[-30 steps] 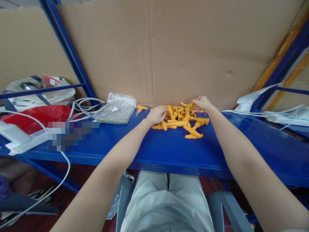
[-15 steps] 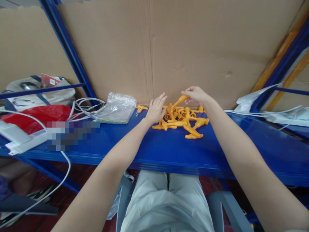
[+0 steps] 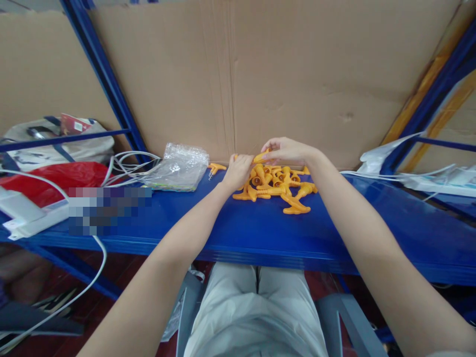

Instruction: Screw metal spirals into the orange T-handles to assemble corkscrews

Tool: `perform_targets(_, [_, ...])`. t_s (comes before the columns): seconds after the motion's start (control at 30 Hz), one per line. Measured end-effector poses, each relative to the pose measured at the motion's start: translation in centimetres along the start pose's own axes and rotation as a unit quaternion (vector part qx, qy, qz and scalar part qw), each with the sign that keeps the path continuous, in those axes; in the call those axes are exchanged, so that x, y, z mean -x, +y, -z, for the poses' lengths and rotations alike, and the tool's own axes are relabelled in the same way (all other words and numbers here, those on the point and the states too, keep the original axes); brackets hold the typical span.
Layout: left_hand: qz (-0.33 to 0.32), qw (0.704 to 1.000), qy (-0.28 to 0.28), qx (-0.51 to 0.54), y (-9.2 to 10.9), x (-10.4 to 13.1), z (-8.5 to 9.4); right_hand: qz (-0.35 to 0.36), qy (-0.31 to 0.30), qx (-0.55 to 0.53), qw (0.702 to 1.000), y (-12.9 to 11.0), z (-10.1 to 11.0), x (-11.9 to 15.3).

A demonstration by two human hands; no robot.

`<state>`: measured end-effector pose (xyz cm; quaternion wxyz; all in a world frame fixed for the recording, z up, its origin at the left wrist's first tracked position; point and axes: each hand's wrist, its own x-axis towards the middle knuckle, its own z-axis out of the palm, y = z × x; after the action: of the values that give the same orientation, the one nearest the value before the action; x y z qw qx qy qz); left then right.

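Note:
My right hand (image 3: 284,149) pinches the slim end of a yellow plastic T-handled corkscrew (image 3: 261,156) above the pile. Closed beside it, my left hand (image 3: 240,171) wraps the corkscrew's other end; a bit of yellow shows over its fingers, and the rest is covered by them. Under both hands lies a pile of yellow plastic corkscrew pieces (image 3: 273,191), some with curved crossbars and some with round open sockets. A separate yellow corkscrew handle (image 3: 216,167) with a bare metal spiral rests left of my left hand.
The blue shelf top (image 3: 253,235) backs onto a cardboard panel (image 3: 297,74). Clear plastic bags (image 3: 180,168) lie left of the pile, near white cables (image 3: 130,161), a red bag (image 3: 74,181) and a power strip (image 3: 37,220). Blue posts (image 3: 107,74) frame both sides.
My right hand has moved left with the corkscrew, towards my left hand. The left fingers, spread before, have closed around its other end.

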<state>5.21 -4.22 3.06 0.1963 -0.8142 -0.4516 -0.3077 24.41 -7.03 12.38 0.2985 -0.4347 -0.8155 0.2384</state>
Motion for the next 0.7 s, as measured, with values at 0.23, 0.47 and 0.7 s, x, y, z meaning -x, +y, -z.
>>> perform_targets(0.23, [-0.038,0.999,-0.027,-0.015,0.1,0.0,0.3,-0.019,-0.039,0.149,0.988,-0.1,0.0,-0.3])
perform_targets(0.47, [-0.037,0.999,-0.027,-0.018,-0.7,0.0,0.3,0.070,-0.052,0.290,0.953,-0.2,-0.5,-0.7])
perform_targets(0.7, [-0.008,0.999,-0.023,-0.029,-0.8,-0.1,0.3,0.164,0.002,0.475,0.864,-0.1,-1.6,-0.6])
